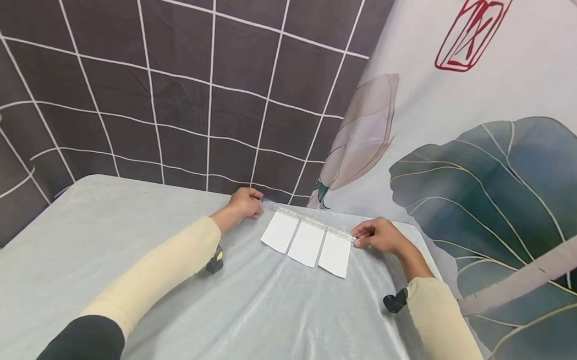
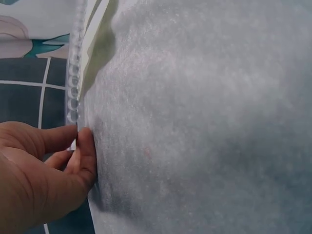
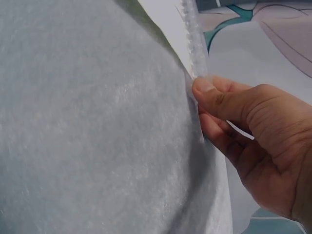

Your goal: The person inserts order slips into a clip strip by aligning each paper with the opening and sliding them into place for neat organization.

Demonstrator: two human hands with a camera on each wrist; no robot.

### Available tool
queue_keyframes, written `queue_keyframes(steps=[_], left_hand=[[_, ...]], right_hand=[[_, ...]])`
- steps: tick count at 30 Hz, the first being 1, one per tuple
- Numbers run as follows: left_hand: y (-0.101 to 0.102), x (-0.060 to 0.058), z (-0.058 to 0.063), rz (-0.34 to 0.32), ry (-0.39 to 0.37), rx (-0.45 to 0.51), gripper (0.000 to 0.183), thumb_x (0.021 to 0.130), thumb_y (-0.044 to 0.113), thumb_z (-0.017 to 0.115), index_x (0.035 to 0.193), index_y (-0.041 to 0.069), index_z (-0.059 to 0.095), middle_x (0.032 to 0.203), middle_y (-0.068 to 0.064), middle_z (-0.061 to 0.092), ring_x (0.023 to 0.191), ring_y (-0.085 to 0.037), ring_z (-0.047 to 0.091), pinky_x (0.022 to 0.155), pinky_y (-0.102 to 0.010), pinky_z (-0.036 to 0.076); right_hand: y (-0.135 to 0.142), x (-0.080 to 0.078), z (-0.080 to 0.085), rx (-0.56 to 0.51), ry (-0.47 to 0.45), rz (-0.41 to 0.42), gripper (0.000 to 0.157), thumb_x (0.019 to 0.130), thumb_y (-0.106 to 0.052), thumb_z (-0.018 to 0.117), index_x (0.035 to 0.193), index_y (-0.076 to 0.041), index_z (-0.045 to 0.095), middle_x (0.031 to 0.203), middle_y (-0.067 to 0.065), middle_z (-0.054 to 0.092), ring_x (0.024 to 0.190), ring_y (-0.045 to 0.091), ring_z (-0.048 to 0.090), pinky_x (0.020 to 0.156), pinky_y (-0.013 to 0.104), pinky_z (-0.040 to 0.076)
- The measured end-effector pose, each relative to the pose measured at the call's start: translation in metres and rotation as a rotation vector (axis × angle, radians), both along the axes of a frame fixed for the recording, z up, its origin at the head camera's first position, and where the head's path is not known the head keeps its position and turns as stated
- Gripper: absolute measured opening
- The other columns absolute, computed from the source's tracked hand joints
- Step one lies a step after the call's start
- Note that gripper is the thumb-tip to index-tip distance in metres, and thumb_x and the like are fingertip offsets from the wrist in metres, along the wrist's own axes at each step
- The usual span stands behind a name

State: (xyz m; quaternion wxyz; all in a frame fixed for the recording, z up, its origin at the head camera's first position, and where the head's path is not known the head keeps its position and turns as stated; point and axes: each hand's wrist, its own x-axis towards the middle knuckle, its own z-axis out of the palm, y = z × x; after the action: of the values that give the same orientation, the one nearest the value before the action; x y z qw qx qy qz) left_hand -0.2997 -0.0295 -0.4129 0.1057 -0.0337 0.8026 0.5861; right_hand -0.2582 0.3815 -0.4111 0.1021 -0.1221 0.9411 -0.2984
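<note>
A clear plastic strip with a row of round bumps runs between the two hands, near the table's far edge. Three white cards lie side by side along its near edge, narrow gaps between them. At the strip's left end, my left hand pinches it between thumb and fingers; the left wrist view shows the bumpy strip running up from the fingertips. My right hand pinches the other end, close to the rightmost card. The fingertips hide both ends of the strip.
A light grey cloth with soft folds covers the table. Behind it hangs a dark curtain with a white grid. To the right is a pale curtain with large leaves, close to the right arm.
</note>
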Motion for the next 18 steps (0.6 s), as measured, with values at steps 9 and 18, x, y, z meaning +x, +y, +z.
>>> queue_keyframes(steps=[9,18], left_hand=[[-0.001,-0.001,-0.003,0.067,-0.015,-0.023,0.042,0.09,-0.015,0.073,0.13,-0.006,0.075,0.104,-0.011,0.069,0.069,-0.01,0.066,0.068,-0.021,0.068],[-0.009,-0.033,-0.035,0.124,0.001,-0.05,0.029,0.084,-0.011,0.076,0.108,0.003,0.082,0.091,-0.013,0.072,0.06,-0.017,0.062,0.053,-0.027,0.061]], right_hand=[[-0.003,-0.001,-0.004,-0.013,0.016,-0.043,0.017,0.093,0.0,0.089,0.109,0.004,0.084,0.097,0.013,0.085,0.083,0.011,0.069,0.071,0.023,0.057],[-0.008,-0.002,-0.002,-0.022,0.028,-0.061,0.017,0.094,0.0,0.088,0.109,0.003,0.084,0.094,0.011,0.084,0.08,0.013,0.064,0.068,0.023,0.053]])
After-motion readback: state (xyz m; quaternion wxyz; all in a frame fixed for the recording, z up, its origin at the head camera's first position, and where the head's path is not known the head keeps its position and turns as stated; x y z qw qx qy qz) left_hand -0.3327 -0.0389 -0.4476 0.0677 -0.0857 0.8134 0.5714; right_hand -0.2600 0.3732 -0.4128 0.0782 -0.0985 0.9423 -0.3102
